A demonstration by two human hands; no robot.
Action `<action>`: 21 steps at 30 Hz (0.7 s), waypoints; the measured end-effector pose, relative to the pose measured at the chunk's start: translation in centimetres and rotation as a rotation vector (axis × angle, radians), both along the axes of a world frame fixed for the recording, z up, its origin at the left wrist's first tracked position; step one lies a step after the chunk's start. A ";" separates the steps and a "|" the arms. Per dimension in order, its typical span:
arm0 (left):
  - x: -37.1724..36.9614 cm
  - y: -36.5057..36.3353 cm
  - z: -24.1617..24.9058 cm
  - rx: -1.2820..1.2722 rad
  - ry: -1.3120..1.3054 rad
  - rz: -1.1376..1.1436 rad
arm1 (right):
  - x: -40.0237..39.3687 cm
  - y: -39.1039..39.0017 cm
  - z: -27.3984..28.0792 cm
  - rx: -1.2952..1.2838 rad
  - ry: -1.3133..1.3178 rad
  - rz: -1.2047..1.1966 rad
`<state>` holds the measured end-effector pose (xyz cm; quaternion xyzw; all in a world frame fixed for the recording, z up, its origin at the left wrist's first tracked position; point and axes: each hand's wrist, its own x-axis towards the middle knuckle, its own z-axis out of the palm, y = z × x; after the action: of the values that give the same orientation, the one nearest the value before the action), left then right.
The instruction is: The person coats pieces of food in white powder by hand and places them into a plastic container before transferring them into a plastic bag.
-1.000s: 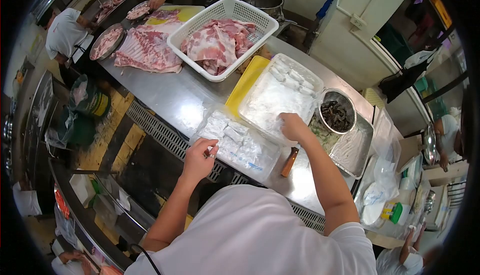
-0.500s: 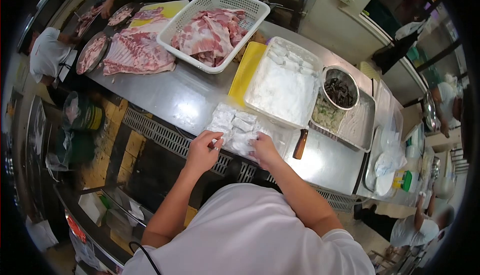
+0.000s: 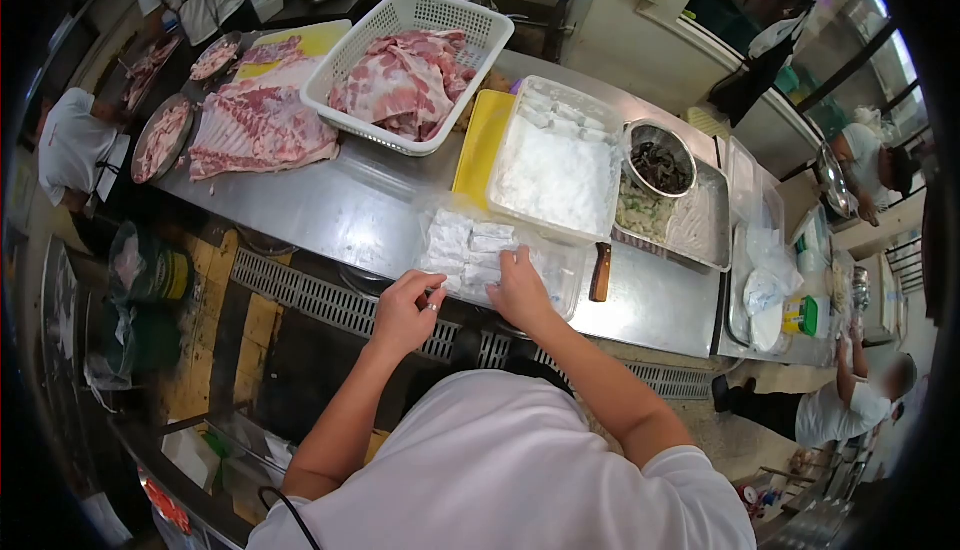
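Several white, powder-coated pieces (image 3: 452, 234) lie in rows in a clear plastic tray (image 3: 570, 285) at the near edge of the steel table. My left hand (image 3: 408, 308) is at the tray's near left corner, fingers curled with the fingertips close together; whether anything is between them is too small to tell. My right hand (image 3: 520, 290) reaches over the right part of the tray, fingers bent down on the pieces, and what its fingertips hold is hidden. Just beyond stands a white tub (image 3: 556, 175) of white powder, with more coated pieces along its far side.
Left on the steel table (image 3: 365, 200) are a basket of raw meat (image 3: 405, 90) and a rib slab (image 3: 262, 128). Right of the tub are a knife (image 3: 601, 272), a bowl of dark pieces (image 3: 660, 158) and a metal tray (image 3: 712, 220). Co-workers stand left and right.
The view has shifted slightly. My right hand has moved a little toward the middle of the clear tray, over the pieces. At the upper left, a co-worker has come further into view.
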<state>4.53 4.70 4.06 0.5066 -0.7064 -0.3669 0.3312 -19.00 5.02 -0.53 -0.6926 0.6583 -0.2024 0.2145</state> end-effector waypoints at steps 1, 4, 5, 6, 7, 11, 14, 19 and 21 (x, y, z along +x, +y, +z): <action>0.2 0.0 -0.1 -0.010 0.015 0.005 | 0.2 -0.1 0.0 -0.019 0.026 0.006; 0.6 0.0 -0.2 -0.037 0.054 0.025 | 0.4 -0.1 -0.4 -0.031 0.142 0.002; 0.7 0.1 -0.4 -0.039 0.058 0.032 | 0.3 -0.2 -0.6 -0.052 0.142 0.007; 0.8 0.3 -0.5 -0.040 0.061 0.039 | 0.4 -0.4 -0.7 -0.071 0.141 0.010; 0.9 0.5 -0.6 -0.037 0.051 0.034 | 0.4 -0.6 -0.7 -0.091 0.139 0.014; 0.9 0.8 -0.4 -0.025 0.041 0.040 | 0.9 -1.2 0.5 -0.095 0.240 0.071; 0.3 1.0 -0.5 -0.031 0.050 0.074 | 0.8 -1.6 0.8 -0.082 0.257 0.073; -0.4 1.1 -0.7 -0.048 0.062 0.125 | -0.6 -1.3 -0.3 -0.040 0.112 0.059; -0.9 1.1 -0.5 -0.037 0.049 0.136 | -0.9 -1.3 -0.8 -0.032 0.041 0.058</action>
<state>3.61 5.82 3.59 0.5379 -0.6688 -0.3429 0.3819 -19.89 3.68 -1.30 -0.7189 0.6388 -0.1921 0.1955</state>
